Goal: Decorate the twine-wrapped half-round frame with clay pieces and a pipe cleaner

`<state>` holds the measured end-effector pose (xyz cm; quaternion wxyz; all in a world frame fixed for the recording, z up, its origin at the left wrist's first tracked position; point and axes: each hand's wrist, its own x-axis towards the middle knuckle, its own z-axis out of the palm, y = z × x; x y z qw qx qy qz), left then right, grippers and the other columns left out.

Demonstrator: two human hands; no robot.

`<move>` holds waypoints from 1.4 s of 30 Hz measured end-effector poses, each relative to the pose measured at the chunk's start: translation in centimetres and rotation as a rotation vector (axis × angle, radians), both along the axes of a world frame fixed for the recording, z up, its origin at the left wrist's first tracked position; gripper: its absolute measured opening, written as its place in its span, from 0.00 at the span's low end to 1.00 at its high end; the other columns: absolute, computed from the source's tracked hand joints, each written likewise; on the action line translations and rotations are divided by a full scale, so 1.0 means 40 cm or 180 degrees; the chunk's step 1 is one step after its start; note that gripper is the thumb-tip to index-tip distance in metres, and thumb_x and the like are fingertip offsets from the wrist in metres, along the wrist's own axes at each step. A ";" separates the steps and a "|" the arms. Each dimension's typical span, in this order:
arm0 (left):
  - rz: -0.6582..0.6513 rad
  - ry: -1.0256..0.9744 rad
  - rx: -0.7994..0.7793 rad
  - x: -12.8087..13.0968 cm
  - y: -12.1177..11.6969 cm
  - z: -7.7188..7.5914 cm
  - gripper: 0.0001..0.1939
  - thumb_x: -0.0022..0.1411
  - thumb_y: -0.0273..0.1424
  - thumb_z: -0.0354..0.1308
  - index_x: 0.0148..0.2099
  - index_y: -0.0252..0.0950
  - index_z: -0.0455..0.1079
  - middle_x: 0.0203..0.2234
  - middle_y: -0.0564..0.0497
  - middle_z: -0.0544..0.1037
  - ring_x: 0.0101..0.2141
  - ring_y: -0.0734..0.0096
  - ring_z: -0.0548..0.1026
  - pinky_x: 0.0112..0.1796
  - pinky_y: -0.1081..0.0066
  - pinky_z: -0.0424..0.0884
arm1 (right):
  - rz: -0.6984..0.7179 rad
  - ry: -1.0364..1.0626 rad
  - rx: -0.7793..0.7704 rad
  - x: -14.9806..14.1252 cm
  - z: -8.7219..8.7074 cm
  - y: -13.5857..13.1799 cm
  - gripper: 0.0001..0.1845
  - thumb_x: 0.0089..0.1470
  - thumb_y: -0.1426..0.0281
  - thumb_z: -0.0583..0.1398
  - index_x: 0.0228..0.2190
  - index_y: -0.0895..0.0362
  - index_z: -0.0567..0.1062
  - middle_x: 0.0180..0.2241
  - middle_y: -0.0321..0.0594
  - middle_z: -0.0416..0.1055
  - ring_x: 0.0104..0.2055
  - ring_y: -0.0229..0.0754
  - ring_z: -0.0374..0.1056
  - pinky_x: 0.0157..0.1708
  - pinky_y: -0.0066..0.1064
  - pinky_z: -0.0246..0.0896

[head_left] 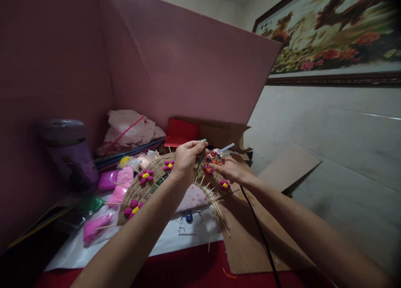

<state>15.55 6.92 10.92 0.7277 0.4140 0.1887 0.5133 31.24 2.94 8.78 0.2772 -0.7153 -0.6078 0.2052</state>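
Note:
My left hand (188, 156) is closed in a pinch on a thin green strip (199, 164) that hangs down from the fingertips. Close beside it, my right hand (230, 169) is wrapped round a flower-patterned glue gun (214, 155), partly hidden by the fingers. A pale glue stick (227, 147) pokes out of its back, and a black cord (255, 217) runs down from under the hand. Below both hands lies an arched woven twine piece (156, 166) with wooden sticks poking out of its edges. Magenta flowers with yellow centres, such as this flower (145, 176), sit on it.
Packets of pink clay (97, 228) and a green packet (90, 204) lie at left, near a purple tumbler (69, 154). Brown cardboard (250, 242) covers the right side. A small blue object (188, 216) lies on the white sheet (169, 238). A pink panel (188, 58) stands behind.

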 end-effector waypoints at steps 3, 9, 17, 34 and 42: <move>0.0014 0.0007 0.0024 -0.004 0.001 0.002 0.11 0.44 0.32 0.67 0.27 0.29 0.73 0.17 0.51 0.73 0.19 0.79 0.68 0.22 0.78 0.61 | 0.0061 -0.0021 0.0037 0.002 -0.005 0.002 0.18 0.51 0.54 0.58 0.34 0.56 0.75 0.19 0.35 0.68 0.22 0.38 0.64 0.20 0.25 0.59; 0.0019 0.0006 0.0067 -0.005 0.003 0.002 0.12 0.43 0.32 0.68 0.27 0.29 0.73 0.17 0.51 0.74 0.19 0.79 0.69 0.23 0.77 0.61 | 0.0158 -0.0027 0.0090 0.007 -0.019 0.006 0.19 0.50 0.54 0.58 0.34 0.56 0.76 0.25 0.37 0.72 0.27 0.40 0.67 0.24 0.27 0.61; 0.0018 0.0003 0.0007 -0.004 0.003 0.003 0.12 0.43 0.32 0.68 0.27 0.29 0.73 0.17 0.52 0.73 0.19 0.79 0.69 0.24 0.77 0.63 | 0.0236 0.0039 0.0129 0.026 -0.056 0.019 0.22 0.50 0.52 0.58 0.33 0.58 0.76 0.32 0.41 0.74 0.32 0.42 0.68 0.31 0.30 0.64; 0.0024 -0.0015 0.0137 -0.007 0.006 0.004 0.12 0.43 0.33 0.67 0.28 0.29 0.72 0.17 0.51 0.74 0.19 0.79 0.68 0.22 0.77 0.62 | 0.0241 0.1253 0.0163 -0.011 -0.038 -0.020 0.23 0.46 0.52 0.61 0.37 0.56 0.71 0.28 0.37 0.72 0.21 0.35 0.63 0.17 0.25 0.58; 0.0053 0.0034 0.0099 -0.010 0.009 0.004 0.12 0.42 0.33 0.67 0.28 0.29 0.73 0.17 0.51 0.74 0.19 0.78 0.69 0.23 0.77 0.63 | 0.0049 0.1319 0.0386 -0.039 -0.001 -0.050 0.20 0.44 0.53 0.63 0.29 0.57 0.69 0.19 0.33 0.64 0.17 0.32 0.55 0.15 0.25 0.51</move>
